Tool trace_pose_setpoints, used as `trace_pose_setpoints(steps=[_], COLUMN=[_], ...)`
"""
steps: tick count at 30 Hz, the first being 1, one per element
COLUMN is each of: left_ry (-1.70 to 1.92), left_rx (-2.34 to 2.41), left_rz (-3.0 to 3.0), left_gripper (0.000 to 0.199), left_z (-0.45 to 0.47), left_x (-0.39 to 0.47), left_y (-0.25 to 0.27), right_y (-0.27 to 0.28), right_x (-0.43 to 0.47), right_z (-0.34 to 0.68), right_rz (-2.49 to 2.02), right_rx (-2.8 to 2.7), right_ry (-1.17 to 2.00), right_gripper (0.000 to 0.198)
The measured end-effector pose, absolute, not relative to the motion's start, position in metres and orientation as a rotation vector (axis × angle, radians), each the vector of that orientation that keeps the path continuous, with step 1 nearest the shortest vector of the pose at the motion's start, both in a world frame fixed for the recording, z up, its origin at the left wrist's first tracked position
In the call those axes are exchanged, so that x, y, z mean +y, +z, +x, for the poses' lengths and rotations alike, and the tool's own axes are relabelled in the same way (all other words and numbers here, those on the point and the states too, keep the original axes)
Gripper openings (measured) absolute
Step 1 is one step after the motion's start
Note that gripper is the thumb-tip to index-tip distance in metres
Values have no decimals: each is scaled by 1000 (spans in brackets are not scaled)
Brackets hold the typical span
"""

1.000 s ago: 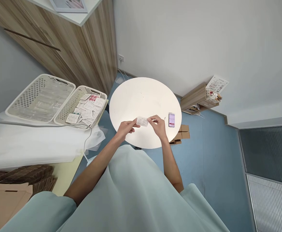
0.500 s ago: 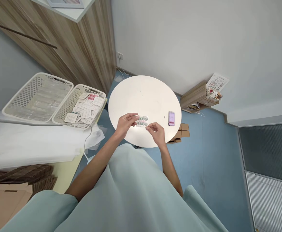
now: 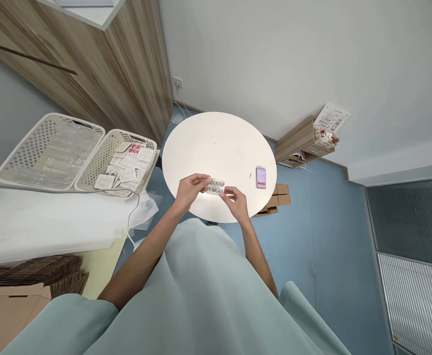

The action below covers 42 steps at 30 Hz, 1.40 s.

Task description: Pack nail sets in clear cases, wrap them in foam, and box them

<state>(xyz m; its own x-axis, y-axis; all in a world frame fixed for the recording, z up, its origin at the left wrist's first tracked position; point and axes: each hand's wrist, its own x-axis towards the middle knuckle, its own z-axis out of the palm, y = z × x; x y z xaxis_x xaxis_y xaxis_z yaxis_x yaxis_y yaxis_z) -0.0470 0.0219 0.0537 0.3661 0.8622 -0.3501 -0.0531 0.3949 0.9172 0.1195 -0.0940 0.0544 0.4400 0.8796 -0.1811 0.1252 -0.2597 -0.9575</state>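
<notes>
A blister pack point(image 3: 215, 186) with two rows of greenish pills is held above the near half of a round white table point(image 3: 216, 143). My left hand point(image 3: 191, 189) pinches its upper left edge between thumb and fingers. On the lower right corner, my right hand point(image 3: 235, 202) closes its thumb and fingertips. The pack is slightly tilted, pill side up. Some of its left edge is hidden by my left fingers.
A phone point(image 3: 261, 177) lies at the table's right. On the left stand a basket of blister packs point(image 3: 153, 143) and a basket of clear plastic items point(image 3: 49, 118). Flattened cardboard boxes point(image 3: 16, 305) are stacked lower left; small cartons point(image 3: 283, 194) sit beyond the table's right edge.
The blister pack has turned a little clockwise in both hands. My right fingers have shifted slightly up along its right edge. The whole view has moved a bit.
</notes>
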Motion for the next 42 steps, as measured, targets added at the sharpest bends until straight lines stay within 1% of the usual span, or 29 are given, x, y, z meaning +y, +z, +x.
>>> trace_pose_setpoints(steps=[4, 10, 14, 16, 20, 25, 32, 35, 39, 42], left_ry=[693, 701, 575, 494, 430, 547, 637, 620, 594, 603], left_rx=[993, 1078, 1157, 1133, 1044, 1014, 1067, 1070, 1089, 1075], left_rz=[1042, 1071, 1014, 972, 896, 955, 1055, 1080, 1162, 1220], left_gripper=[58, 61, 65, 66, 58, 44, 46, 48, 47, 49], left_z=[-46, -48, -55, -58, -61, -58, -51, -48, -46, -46], left_x=[17, 16, 18, 19, 22, 22, 20, 18, 12, 11], left_y=[55, 54, 51, 48, 42, 43, 52, 49, 44, 45], right_y=[65, 79, 84, 84, 84, 78, 65, 63, 59, 56], right_x=[-86, -76, -77, -81, -88, -93, -89, -86, -81, -78], right_z=[126, 132, 129, 127, 125, 126, 128, 126, 114, 107], right_rz=[-1713, -1695, -1685, -1687, -1638, -1642, -1713, -1803, -1956, -1984], right_rx=[-951, -1019, -1009, -1031, -1080, -1076, -1001, -1048, -1103, -1069], right_ry=[836, 810, 786, 838, 966, 961, 951, 872, 776, 772], right_gripper=[35, 32, 29, 31, 33, 32, 30, 33, 45, 45])
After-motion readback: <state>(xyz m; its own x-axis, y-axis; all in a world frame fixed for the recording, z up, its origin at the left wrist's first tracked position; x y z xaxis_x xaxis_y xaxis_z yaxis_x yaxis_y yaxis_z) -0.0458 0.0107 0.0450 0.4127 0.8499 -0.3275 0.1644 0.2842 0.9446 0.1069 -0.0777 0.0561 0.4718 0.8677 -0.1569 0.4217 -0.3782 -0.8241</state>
